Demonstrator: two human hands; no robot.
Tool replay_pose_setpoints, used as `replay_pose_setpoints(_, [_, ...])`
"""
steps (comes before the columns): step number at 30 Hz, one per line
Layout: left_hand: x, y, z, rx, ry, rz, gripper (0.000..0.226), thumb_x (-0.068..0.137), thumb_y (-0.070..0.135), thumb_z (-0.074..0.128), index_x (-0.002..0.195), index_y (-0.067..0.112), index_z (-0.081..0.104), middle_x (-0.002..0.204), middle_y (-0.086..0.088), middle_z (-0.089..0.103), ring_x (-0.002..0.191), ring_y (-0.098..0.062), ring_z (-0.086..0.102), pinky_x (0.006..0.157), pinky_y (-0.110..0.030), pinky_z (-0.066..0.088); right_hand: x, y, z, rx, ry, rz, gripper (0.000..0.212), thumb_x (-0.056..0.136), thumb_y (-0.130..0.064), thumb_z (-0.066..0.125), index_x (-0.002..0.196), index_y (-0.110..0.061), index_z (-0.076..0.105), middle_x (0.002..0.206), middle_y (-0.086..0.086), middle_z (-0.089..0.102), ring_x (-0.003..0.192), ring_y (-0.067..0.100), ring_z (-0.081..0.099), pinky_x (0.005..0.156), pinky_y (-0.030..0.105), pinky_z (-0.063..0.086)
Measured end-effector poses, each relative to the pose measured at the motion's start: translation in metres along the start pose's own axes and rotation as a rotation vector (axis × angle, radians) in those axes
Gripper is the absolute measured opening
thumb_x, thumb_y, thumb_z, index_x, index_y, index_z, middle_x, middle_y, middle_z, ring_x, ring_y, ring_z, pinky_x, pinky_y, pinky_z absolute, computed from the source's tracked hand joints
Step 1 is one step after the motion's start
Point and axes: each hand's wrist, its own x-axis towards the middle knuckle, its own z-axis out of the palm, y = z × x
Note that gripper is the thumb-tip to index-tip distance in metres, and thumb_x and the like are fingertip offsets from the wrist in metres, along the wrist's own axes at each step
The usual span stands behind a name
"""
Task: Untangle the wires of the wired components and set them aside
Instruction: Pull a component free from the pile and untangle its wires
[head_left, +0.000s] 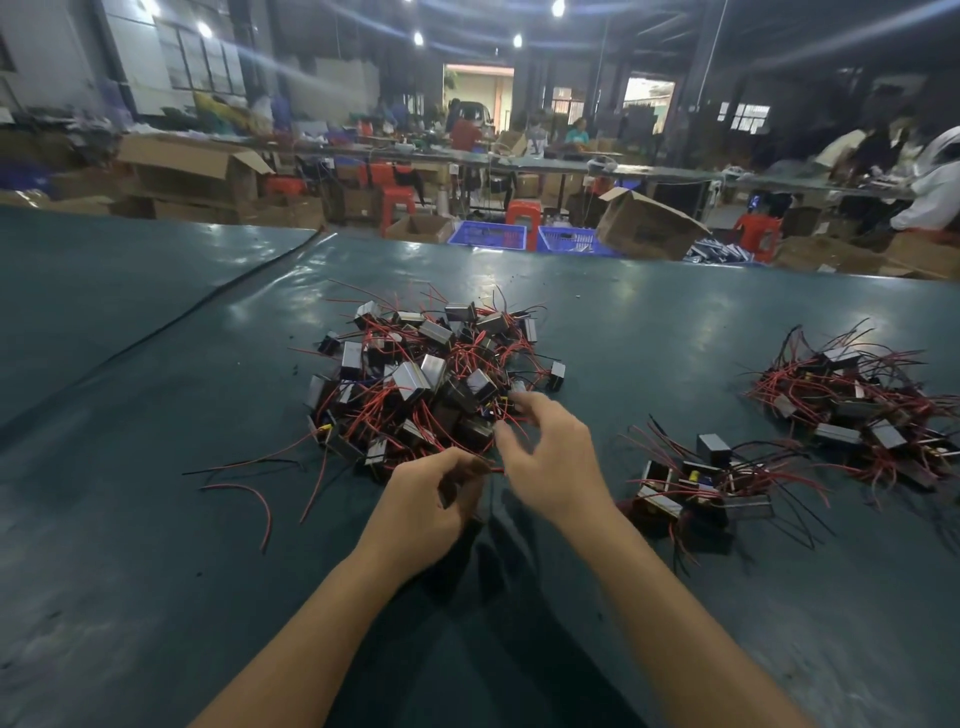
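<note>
Though the table (156, 519) carries a near heap (701, 483) and a far heap (862, 415) set aside around three o'clock, the tangle (426, 379) at twelve is the largest, so most of the work remains. At its near edge, the left hand (426, 509) curls round what seems a dark component (451, 492) trailing a red wire (493, 469). The right hand (550, 462) is half spread among wires, its grip unclear.

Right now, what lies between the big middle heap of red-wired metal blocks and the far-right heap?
Only bare dark green tabletop separates the middle heap from the far-right heap; head view.
</note>
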Motion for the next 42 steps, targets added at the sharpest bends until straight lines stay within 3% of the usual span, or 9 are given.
replay_pose_setpoints(6, [0.001, -0.004, 0.001, -0.019, -0.006, 0.033, 0.024, 0.087, 0.005, 0.065, 0.105, 0.020, 0.071, 0.094, 0.014, 0.072, 0.088, -0.001, 0.067, 0.077, -0.029, 0.057, 0.041, -0.012, 0.023, -0.197, -0.189, 0.101, 0.052, 0.096, -0.044, 0.049, 0.146, -0.035, 0.038, 0.145, 0.008, 0.045, 0.135, 0.032, 0.033, 0.109, 0.050, 0.036])
replay_pose_setpoints(14, [0.001, -0.005, 0.001, -0.026, -0.009, 0.033, 0.014, 0.088, 0.008, 0.063, 0.099, 0.014, 0.070, 0.088, 0.007, 0.072, 0.080, -0.011, 0.068, 0.070, -0.042, 0.055, 0.046, -0.014, 0.033, -0.312, -0.230, 0.109, 0.048, 0.097, -0.040, 0.047, 0.144, -0.033, 0.041, 0.145, 0.010, 0.041, 0.134, 0.033, 0.037, 0.109, 0.050, 0.035])
replay_pose_setpoints(18, [0.000, -0.005, 0.001, -0.022, -0.022, 0.014, 0.012, 0.089, 0.011, 0.064, 0.097, 0.017, 0.069, 0.085, 0.007, 0.071, 0.077, -0.013, 0.067, 0.069, -0.045, 0.055, 0.036, -0.011, 0.031, -0.177, -0.130, 0.098, 0.035, 0.097, -0.028, 0.051, 0.130, -0.023, 0.060, 0.125, 0.011, 0.051, 0.115, 0.030, 0.051, 0.100, 0.045, 0.045])
replay_pose_setpoints(21, [0.000, -0.006, 0.000, -0.020, -0.028, -0.007, 0.016, 0.088, 0.008, 0.067, 0.100, 0.019, 0.070, 0.090, 0.010, 0.072, 0.083, -0.006, 0.067, 0.074, -0.034, 0.057, 0.026, -0.011, 0.027, -0.119, -0.011, 0.053, 0.024, 0.095, -0.026, 0.054, 0.110, -0.018, 0.072, 0.113, 0.006, 0.057, 0.105, 0.026, 0.054, 0.093, 0.043, 0.048])
replay_pose_setpoints(25, [0.003, -0.002, -0.001, -0.056, 0.035, -0.031, 0.027, 0.088, 0.003, 0.066, 0.096, 0.029, 0.067, 0.086, 0.013, 0.071, 0.080, 0.001, 0.066, 0.069, -0.013, 0.051, 0.002, -0.012, 0.019, -0.018, 0.127, -0.043, 0.018, 0.092, -0.033, 0.061, 0.094, -0.019, 0.071, 0.099, -0.001, 0.059, 0.093, 0.018, 0.057, 0.082, 0.040, 0.053])
replay_pose_setpoints(28, [0.005, 0.006, 0.000, -0.188, 0.148, -0.113, 0.015, 0.097, 0.016, 0.057, 0.094, 0.027, 0.067, 0.079, 0.008, 0.070, 0.072, -0.002, 0.066, 0.063, -0.014, 0.050, -0.018, -0.010, 0.009, 0.080, 0.180, -0.168, 0.013, 0.088, -0.028, 0.069, 0.089, -0.015, 0.065, 0.092, -0.003, 0.059, 0.081, 0.011, 0.059, 0.070, 0.033, 0.055])
replay_pose_setpoints(33, [0.004, 0.028, -0.002, -0.522, 0.150, -0.198, 0.032, 0.088, 0.042, 0.046, 0.098, 0.022, 0.069, 0.080, 0.007, 0.073, 0.068, -0.005, 0.067, 0.058, -0.015, 0.051, -0.048, -0.006, 0.004, 0.046, 0.183, -0.281, 0.030, 0.079, -0.020, 0.076, 0.102, -0.012, 0.058, 0.096, -0.001, 0.063, 0.082, 0.016, 0.059, 0.065, 0.035, 0.054])
replay_pose_setpoints(38, [0.006, 0.036, 0.002, -0.559, 0.219, -0.230, 0.010, 0.088, 0.017, 0.064, 0.096, 0.017, 0.070, 0.078, 0.002, 0.075, 0.068, -0.007, 0.071, 0.057, -0.014, 0.052, -0.060, -0.002, 0.007, -0.052, 0.140, -0.335, 0.044, 0.080, -0.018, 0.076, 0.118, -0.012, 0.056, 0.108, 0.001, 0.063, 0.095, 0.021, 0.060, 0.071, 0.041, 0.055])
replay_pose_setpoints(42, [0.007, 0.035, 0.000, -0.595, 0.229, -0.265, 0.012, 0.089, 0.008, 0.063, 0.094, 0.015, 0.072, 0.083, -0.004, 0.076, 0.075, -0.017, 0.072, 0.063, -0.019, 0.057, -0.062, 0.002, 0.001, -0.066, 0.145, -0.291, 0.043, 0.082, -0.028, 0.074, 0.118, -0.015, 0.055, 0.110, -0.002, 0.058, 0.092, 0.017, 0.060, 0.066, 0.032, 0.053])
